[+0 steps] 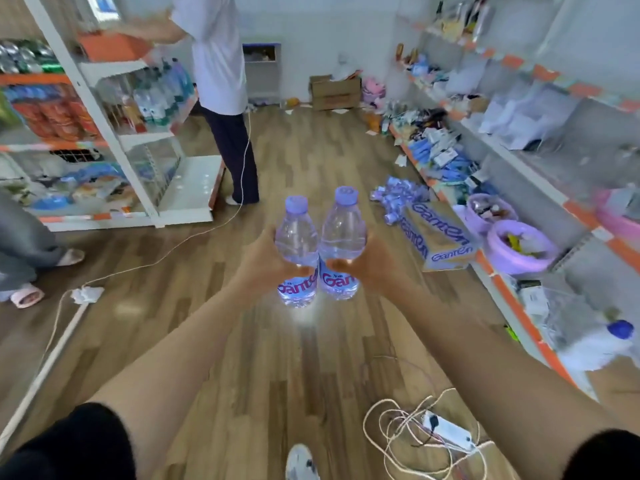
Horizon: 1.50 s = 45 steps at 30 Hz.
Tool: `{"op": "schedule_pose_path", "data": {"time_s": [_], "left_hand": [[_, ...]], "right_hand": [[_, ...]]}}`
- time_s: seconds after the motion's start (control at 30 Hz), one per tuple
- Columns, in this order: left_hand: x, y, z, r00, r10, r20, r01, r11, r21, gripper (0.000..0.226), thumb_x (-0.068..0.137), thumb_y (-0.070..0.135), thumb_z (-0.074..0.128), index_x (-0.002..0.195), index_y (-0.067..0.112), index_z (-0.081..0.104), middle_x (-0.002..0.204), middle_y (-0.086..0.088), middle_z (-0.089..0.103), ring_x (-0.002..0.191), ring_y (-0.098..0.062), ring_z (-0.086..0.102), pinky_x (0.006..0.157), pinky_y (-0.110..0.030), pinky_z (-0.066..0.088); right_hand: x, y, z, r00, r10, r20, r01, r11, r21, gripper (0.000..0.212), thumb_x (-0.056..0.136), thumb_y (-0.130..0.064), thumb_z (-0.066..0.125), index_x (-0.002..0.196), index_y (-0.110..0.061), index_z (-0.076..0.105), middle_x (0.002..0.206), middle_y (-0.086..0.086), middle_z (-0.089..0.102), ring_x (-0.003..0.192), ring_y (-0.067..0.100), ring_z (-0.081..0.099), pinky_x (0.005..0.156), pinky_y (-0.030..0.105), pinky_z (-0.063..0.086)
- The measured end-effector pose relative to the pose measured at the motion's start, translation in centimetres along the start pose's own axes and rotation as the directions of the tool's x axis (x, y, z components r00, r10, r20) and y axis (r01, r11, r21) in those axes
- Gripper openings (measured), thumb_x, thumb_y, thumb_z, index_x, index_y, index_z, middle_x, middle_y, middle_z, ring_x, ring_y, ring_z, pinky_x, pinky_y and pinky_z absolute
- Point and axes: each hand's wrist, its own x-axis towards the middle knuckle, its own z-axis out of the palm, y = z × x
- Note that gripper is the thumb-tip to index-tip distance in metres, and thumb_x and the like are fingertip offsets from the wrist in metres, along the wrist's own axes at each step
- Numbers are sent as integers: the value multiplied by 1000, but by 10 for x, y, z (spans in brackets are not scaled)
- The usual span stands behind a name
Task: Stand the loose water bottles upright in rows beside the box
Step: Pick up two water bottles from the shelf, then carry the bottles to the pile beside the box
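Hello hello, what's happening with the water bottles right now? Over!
Left hand holds one bottle, right hand another, both upright, mid-air. Ganten box ahead right on floor, loose bottles behind it. Tangled cord near feet.

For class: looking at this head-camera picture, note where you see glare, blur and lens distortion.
Head view: a bright glare patch lies on the wooden floor under the two held bottles; the right-hand shelves and the person at the left shelving look smeared by blur; the wide lens bows the shelf lines and stretches both forearms toward the left hand and right hand.
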Motion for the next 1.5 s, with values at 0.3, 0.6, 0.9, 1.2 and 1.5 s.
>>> {"op": "schedule_pose_path", "data": {"time_s": [0.3,0.6,0.9,1.2,1.5], "left_hand": [[220,32,28,981,60,183,-58,998,-17,56,51,26,84,98,31,55,92,7,63,90,-14,62,78,-26,47],[441,52,89,951,41,306,-28,999,-47,79,36,35,79,109,24,53,103,6,67,97,-14,66,88,-36,55],[635,84,127,911,88,404,-76,996,-45,90,35,32,73,121,22,46,113,1,62,102,-18,62,87,-33,52],[823,102,177,804,146,577,-156,987,-32,67,46,22,78,106,19,47,90,15,57,77,-1,56,59,-8,39],[969,108,251,677,141,723,-250,967,46,59,62,7,80,110,20,49,101,5,61,86,-11,58,61,-10,39]], "right_hand": [[171,38,-31,989,117,-91,-83,948,309,39,56,-38,76,90,-25,62,94,-2,66,95,22,63,91,43,51],[362,120,-78,953,229,-200,-222,973,55,33,65,-11,80,76,-36,62,74,-10,69,66,-12,63,69,21,52],[532,167,-111,937,300,-181,-267,946,183,33,72,-1,75,86,-29,64,78,-16,68,68,-17,63,62,2,47],[683,215,-123,775,424,-470,-400,903,156,23,64,-18,71,80,-2,66,79,18,70,69,7,58,63,37,53],[793,290,-144,622,658,-425,-665,730,157,61,71,-23,76,122,-23,43,111,-3,43,101,14,43,86,23,36]]}}
